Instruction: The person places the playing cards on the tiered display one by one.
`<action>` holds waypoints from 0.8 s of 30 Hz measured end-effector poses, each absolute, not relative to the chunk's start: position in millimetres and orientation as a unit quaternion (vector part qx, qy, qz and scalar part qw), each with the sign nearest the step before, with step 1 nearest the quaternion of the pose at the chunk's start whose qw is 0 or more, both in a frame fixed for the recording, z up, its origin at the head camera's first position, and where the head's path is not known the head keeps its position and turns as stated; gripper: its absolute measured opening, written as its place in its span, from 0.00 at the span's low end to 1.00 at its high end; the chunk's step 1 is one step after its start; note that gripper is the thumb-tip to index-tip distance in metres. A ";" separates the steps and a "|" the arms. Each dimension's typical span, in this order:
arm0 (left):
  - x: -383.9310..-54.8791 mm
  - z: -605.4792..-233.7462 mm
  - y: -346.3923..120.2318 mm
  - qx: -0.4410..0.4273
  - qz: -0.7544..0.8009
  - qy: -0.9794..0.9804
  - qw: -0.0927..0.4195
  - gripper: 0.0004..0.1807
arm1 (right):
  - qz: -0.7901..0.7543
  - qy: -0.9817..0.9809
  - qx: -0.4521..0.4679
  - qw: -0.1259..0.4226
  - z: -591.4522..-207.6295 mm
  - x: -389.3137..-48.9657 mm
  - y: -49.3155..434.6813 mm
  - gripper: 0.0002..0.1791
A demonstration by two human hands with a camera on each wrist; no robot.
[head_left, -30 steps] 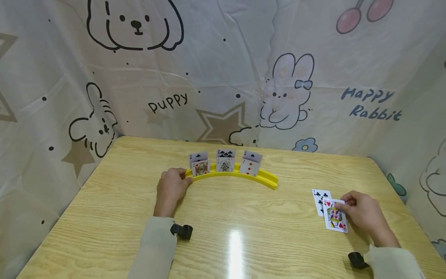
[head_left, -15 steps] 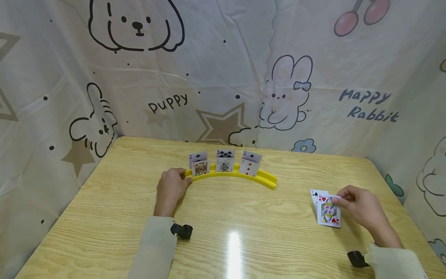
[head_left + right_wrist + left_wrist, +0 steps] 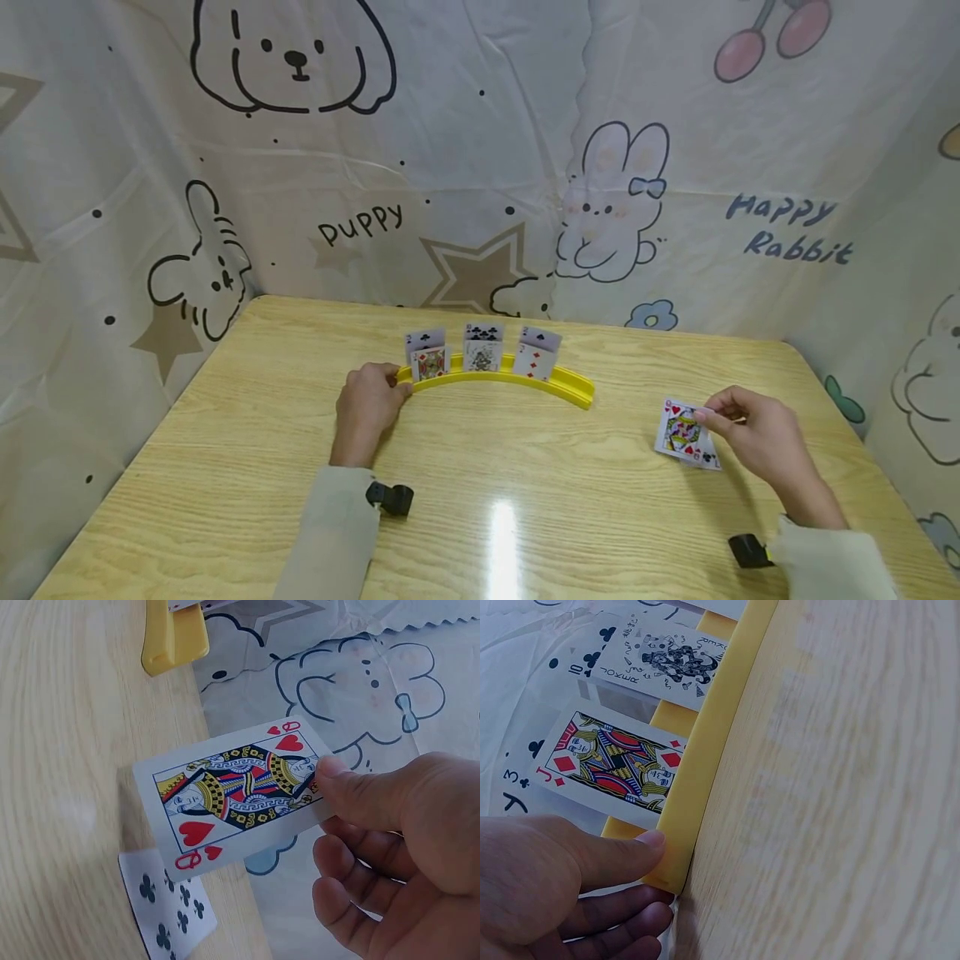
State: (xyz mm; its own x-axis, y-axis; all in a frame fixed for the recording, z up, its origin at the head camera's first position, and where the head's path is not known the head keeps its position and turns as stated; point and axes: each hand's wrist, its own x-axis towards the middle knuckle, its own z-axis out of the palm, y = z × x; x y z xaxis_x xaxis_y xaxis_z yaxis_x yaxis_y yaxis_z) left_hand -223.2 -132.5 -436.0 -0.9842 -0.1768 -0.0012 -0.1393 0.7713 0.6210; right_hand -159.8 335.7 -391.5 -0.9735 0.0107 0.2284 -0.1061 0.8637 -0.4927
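My left hand [image 3: 367, 412] grips the left end of a curved yellow card holder [image 3: 573, 390]; in the left wrist view its thumb lies on the front wall. Standing in the holder are the jack of diamonds [image 3: 619, 761] with a three of clubs behind it, a joker [image 3: 664, 661] before a ten of clubs, and a diamonds card [image 3: 534, 363] before a clubs card. To the right, my right hand [image 3: 768, 442] pinches the queen of hearts [image 3: 236, 795] by one edge, thumb on its face. Beneath the queen, partly covered, is the seven of clubs [image 3: 169, 904].
The wooden table [image 3: 450, 483] ends at a patterned cloth [image 3: 480, 150] hung behind it and along both sides. A black wrist camera [image 3: 392, 499] sits at the left sleeve, another wrist camera [image 3: 750, 551] at the right.
My right hand has lifted the queen of hearts and carried it left and away from me, over the seven of clubs. The left hand stays at the card holder.
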 end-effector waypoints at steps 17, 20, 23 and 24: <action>-224.8 -435.7 -133.9 0.084 -0.330 -0.940 0.025 0.21 | 0.330 -0.934 0.021 0.133 -393.9 -179.0 301.3 0.12; -225.0 -435.6 -133.7 0.085 -0.334 -0.938 0.025 0.21 | 0.347 -0.928 0.014 0.138 -393.1 -182.2 294.6 0.13; -224.8 -436.3 -133.7 0.085 -0.334 -0.938 0.026 0.21 | 0.359 -0.923 0.010 0.142 -391.9 -185.4 287.1 0.13; -224.7 -436.7 -133.7 0.085 -0.334 -0.938 0.026 0.21 | 0.364 -0.920 0.009 0.142 -391.6 -186.5 284.5 0.14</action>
